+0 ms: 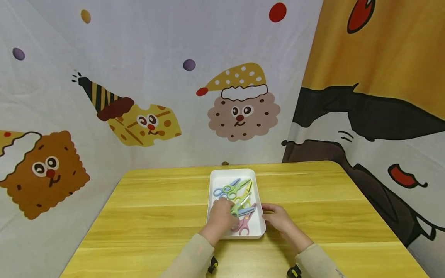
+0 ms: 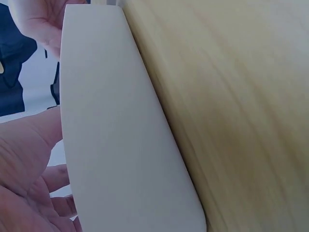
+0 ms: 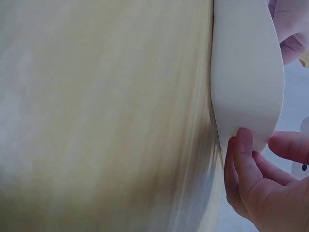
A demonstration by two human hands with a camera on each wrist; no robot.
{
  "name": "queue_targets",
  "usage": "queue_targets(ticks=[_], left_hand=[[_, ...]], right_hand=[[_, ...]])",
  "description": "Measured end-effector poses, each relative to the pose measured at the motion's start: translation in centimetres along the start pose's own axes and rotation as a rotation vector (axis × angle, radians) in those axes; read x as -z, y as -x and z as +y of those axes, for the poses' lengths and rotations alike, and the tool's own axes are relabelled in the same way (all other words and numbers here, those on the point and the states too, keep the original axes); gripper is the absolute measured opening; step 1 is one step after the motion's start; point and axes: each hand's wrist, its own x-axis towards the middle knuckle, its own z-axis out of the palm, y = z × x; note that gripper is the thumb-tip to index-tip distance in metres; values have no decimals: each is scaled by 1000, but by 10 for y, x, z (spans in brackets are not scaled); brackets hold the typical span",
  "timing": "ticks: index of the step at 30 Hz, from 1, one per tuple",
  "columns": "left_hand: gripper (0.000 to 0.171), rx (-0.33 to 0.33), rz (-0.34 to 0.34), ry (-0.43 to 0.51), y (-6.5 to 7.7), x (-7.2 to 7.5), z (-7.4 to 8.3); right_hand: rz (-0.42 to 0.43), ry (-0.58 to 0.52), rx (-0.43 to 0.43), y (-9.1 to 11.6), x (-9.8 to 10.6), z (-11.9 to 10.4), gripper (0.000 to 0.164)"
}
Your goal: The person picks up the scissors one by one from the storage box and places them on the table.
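A white tray (image 1: 237, 237) stands on the table with several pairs of small scissors in it. My left hand (image 1: 221, 214) reaches over its left side among the scissors. Between its thumb and forefinger lie the handles of green scissors (image 1: 241, 205), partly covered; whether the fingers pinch them is hidden. Close by are blue scissors (image 1: 247, 211) and pink scissors (image 1: 245, 224). In the left wrist view the tray wall (image 2: 111, 116) covers the fingertips. My right hand (image 1: 278, 217) holds the tray's right side, its fingers (image 3: 245, 140) against the outer wall.
Farther back in the tray are more blue scissors (image 1: 219, 192), light green scissors (image 1: 236, 188) and yellow scissors (image 1: 249, 187). The wood-grain table (image 1: 156, 216) extends to both sides. Behind it hangs a printed cloth (image 1: 156, 46) with cartoon figures.
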Motion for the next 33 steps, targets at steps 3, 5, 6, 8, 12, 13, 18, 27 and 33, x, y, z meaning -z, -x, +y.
queue_targets(ticks=[3,5,6,8,12,13,18,27,33], left_hand=[[52,-25,24,-4,-1,1,-3],[53,-47,39,-1,-2,3,-4],[54,-57,45,2,-3,5,-4],[54,-85,67,-2,-3,7,-6],[52,-103,95,-3,-5,13,-9],[51,-103,101,2,-5,14,-10],[53,-88,122,18,-7,21,-14],[55,0,120,50,-13,34,-25],[54,41,147,72,-17,41,-32]], right_hand=[[-2,1,4,1,0,-1,41],[-1,8,6,1,0,-1,40],[-1,11,5,1,0,-1,40],[0,8,5,1,0,-2,40],[5,-1,1,1,0,-2,40],[6,0,0,1,0,-1,40],[5,20,-10,0,0,0,40],[4,22,-11,0,0,0,40],[7,31,-19,0,0,1,40]])
